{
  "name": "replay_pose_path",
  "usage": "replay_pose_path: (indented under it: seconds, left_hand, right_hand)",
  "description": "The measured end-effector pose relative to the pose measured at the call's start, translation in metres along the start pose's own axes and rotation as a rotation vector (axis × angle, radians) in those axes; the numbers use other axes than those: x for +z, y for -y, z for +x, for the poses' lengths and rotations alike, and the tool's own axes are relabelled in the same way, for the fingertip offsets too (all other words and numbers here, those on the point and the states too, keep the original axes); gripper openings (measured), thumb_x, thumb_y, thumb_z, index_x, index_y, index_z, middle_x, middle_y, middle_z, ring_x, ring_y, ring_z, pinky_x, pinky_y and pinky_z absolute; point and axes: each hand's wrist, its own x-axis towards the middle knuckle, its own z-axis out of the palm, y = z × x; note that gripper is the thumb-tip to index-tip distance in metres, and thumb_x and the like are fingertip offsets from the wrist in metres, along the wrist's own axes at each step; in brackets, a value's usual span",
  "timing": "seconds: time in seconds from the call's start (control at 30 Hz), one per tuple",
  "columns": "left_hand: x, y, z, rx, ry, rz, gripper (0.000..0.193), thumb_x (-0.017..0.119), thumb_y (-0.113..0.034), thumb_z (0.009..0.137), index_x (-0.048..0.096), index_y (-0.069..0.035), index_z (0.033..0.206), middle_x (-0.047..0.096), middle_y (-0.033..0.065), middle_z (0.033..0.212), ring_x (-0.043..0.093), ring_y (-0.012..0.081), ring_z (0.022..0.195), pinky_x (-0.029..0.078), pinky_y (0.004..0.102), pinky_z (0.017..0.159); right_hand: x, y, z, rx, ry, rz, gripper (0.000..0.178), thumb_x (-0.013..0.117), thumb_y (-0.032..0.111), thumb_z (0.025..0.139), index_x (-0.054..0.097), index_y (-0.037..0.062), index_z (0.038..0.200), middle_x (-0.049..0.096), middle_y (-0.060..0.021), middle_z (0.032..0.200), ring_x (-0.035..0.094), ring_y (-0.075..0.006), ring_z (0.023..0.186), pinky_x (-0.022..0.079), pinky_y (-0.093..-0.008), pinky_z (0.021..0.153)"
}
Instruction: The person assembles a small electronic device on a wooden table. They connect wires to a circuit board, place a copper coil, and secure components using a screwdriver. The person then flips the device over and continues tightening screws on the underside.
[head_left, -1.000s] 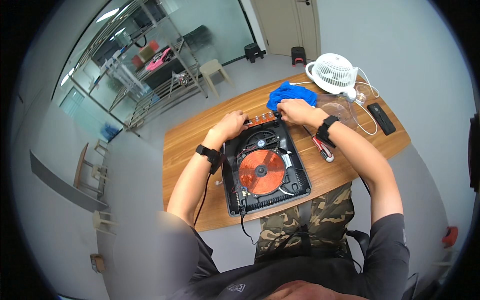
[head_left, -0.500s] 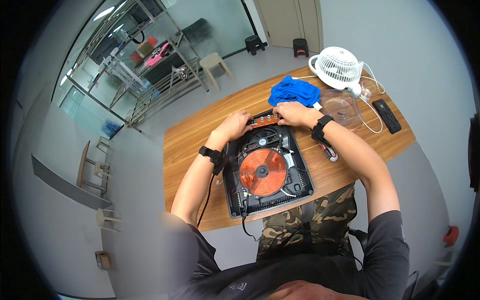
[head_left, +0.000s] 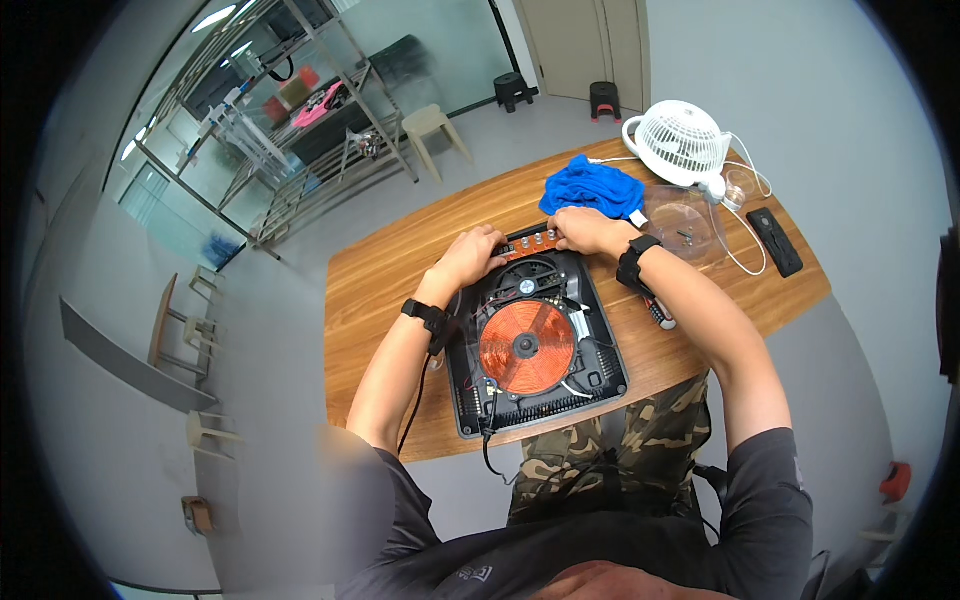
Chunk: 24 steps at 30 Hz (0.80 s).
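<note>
An opened induction cooker lies on the wooden table, its black housing holding a round copper coil and a small fan near the far edge. A narrow brown circuit board with buttons sits along the cooker's far edge. My left hand rests at the far left corner of the housing, fingers touching the board's left end. My right hand presses on the board's right end. Both wrists wear black bands.
A blue cloth lies just beyond my right hand. A white desk fan, a clear round lid, a white cable and a black remote sit at the right. A red-handled screwdriver lies by my right forearm. Stools and metal shelving stand beyond.
Both hands stay on the board at the cooker's far edge, shifting only slightly. The view has tilted a little.
</note>
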Motion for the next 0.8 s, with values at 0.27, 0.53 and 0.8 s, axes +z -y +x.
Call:
replay_pose_path:
  seconds: [0.27,0.53,0.8]
  left_hand:
    - [-0.011,0.010,-0.010,0.011,-0.114,-0.205,0.029,0.071,-0.018,0.091,0.069,0.002,0.112,0.071,0.0223,0.110,0.068,0.0392,0.103,0.055,0.0436,0.092]
    - [-0.030,0.069,-0.065,-0.192,-0.070,-0.155,0.031,0.064,0.001,0.081,0.070,0.004,0.111,0.071,0.0226,0.108,0.069,0.0368,0.101,0.056,0.0420,0.091]
    - [-0.024,0.055,-0.082,-0.222,0.055,-0.158,0.046,0.075,-0.011,0.079,0.067,-0.002,0.123,0.066,0.0174,0.116,0.064,0.0330,0.110,0.053,0.0414,0.097]
  right_hand:
    - [0.007,-0.009,0.004,-0.004,-0.006,0.036,0.030,0.079,0.012,0.083,0.070,-0.0026,0.108,0.072,-0.0164,0.089,0.069,-0.0350,0.093,0.053,-0.0441,0.079]
    - [-0.001,-0.001,0.004,-0.033,0.045,-0.002,0.028,0.079,0.015,0.083,0.072,-0.0012,0.105,0.073,-0.0240,0.101,0.069,-0.0399,0.101,0.055,-0.0467,0.085]
    - [0.006,-0.007,0.009,-0.060,0.012,-0.023,0.034,0.081,0.011,0.079,0.071,-0.0028,0.109,0.072,-0.0227,0.097,0.069,-0.0383,0.099,0.054,-0.0438,0.085]
